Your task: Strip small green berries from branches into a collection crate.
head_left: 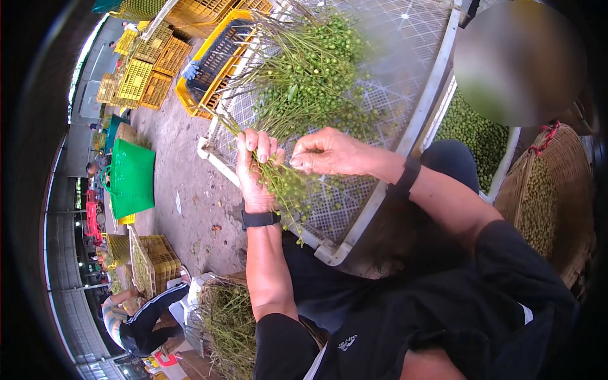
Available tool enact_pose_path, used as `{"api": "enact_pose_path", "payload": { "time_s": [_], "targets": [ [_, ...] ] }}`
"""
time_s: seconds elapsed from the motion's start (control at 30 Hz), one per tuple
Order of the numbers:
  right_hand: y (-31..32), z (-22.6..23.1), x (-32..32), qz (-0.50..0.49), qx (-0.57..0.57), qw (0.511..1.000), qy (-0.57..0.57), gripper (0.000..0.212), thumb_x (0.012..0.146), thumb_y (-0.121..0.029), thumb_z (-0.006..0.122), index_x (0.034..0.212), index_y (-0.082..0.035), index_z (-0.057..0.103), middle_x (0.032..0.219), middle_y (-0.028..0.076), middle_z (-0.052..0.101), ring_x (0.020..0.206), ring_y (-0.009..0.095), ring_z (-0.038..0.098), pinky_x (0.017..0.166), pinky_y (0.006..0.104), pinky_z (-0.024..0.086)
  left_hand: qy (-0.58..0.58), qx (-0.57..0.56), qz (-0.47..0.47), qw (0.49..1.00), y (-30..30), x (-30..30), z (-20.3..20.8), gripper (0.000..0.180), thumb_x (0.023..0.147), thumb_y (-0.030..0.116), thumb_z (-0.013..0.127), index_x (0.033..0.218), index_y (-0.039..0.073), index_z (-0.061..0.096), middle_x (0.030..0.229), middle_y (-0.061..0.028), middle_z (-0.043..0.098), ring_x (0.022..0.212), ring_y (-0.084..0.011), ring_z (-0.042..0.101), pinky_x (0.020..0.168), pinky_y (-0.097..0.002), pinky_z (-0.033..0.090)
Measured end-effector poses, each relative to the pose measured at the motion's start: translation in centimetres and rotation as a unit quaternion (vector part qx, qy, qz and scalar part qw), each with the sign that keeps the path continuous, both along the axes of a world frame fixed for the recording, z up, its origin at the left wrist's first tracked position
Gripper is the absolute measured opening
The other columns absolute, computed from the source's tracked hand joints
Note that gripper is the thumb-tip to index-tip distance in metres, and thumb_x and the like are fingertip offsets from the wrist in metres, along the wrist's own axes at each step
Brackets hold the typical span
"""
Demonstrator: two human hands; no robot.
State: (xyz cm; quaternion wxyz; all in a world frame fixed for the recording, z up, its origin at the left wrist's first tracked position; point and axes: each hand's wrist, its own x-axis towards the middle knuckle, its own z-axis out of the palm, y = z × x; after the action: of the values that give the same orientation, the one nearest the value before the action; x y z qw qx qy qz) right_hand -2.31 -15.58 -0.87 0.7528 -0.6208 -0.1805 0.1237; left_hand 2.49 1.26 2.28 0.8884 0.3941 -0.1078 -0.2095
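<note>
Green-berry sprig (288, 184) over white mesh tray (361, 226)

Held in left hand (256, 170), fingers curled round stems. Seen just beside: right hand (329, 152), fingers curled, thumb near fingertips; cannot tell if gripping anything. Beyond, on tray: heap of berried stems (310, 79).

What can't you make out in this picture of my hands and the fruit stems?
In the head view:
What, if anything, the right hand pinches: hidden by its curled fingers.
Part of the fruit stems inside the left hand: covered by its fingers.
The far end of the white mesh tray: cut off by the upper edge.
Whatever lies behind the round blurred patch, upper right.
What the distant people are doing: too small.
</note>
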Motion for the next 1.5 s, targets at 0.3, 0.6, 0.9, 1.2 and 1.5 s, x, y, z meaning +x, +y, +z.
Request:
{"api": "enact_pose_path", "payload": {
  "time_s": [0.3,0.6,0.9,1.2,1.5],
  "targets": [
    [-0.4,-0.3,0.1,-0.054,-0.017,0.997,0.061,0.024,0.091,-0.026,0.057,0.084,-0.003,0.059,0.067,-0.001,0.052,0.051,0.002,0.04,0.044,0.0208,0.03,0.056,-0.008,0.104,0.993,1.4,1.8,-1.8,0.029,0.097,0.034,0.04,0.075,0.016,0.042,0.063,0.0033,0.038,0.058,-0.01,0.033,0.051,-0.0235,0.031],
    [0.2,-1.8,0.7,-0.07,-0.007,0.996,-0.049,0.024,0.088,-0.023,0.058,0.099,-0.003,0.061,0.077,0.007,0.064,0.062,0.011,0.057,0.055,0.0272,0.044,0.039,0.094,0.251,0.962,3.4,3.4,-4.0,0.025,0.097,0.03,0.041,0.081,0.012,0.049,0.075,0.0003,0.05,0.073,-0.0137,0.049,0.068,-0.0291,0.043],
    [0.7,-2.3,1.1,-0.127,-0.158,0.976,-0.084,0.031,0.079,-0.028,0.071,0.091,-0.003,0.058,0.069,0.002,0.055,0.063,0.009,0.049,0.059,0.0261,0.041,0.056,0.214,0.248,0.943,0.9,1.4,-2.7,0.018,0.09,0.028,0.057,0.09,0.01,0.057,0.081,-0.0003,0.059,0.071,-0.0101,0.055,0.063,-0.0248,0.046],
    [-0.3,-1.7,0.5,-0.045,0.027,0.991,0.125,0.025,0.083,-0.032,0.067,0.086,-0.008,0.06,0.063,-0.006,0.049,0.047,0.001,0.032,0.041,0.0195,0.021,0.015,0.208,0.146,0.967,0.7,0.6,-1.1,0.012,0.089,0.018,0.059,0.096,0.009,0.061,0.078,0.0023,0.06,0.06,-0.0053,0.052,0.052,-0.019,0.042],
    [-1.0,-1.1,0.2,0.052,0.082,0.98,0.172,0.017,0.087,-0.02,0.062,0.088,-0.003,0.057,0.068,-0.001,0.052,0.047,0.002,0.032,0.04,0.02,0.021,-0.057,0.293,0.23,0.926,-0.5,0.0,-1.0,0.017,0.09,0.026,0.059,0.081,0.011,0.057,0.063,0.0055,0.051,0.046,-0.0026,0.039,0.042,-0.0181,0.031]
  ]
}}
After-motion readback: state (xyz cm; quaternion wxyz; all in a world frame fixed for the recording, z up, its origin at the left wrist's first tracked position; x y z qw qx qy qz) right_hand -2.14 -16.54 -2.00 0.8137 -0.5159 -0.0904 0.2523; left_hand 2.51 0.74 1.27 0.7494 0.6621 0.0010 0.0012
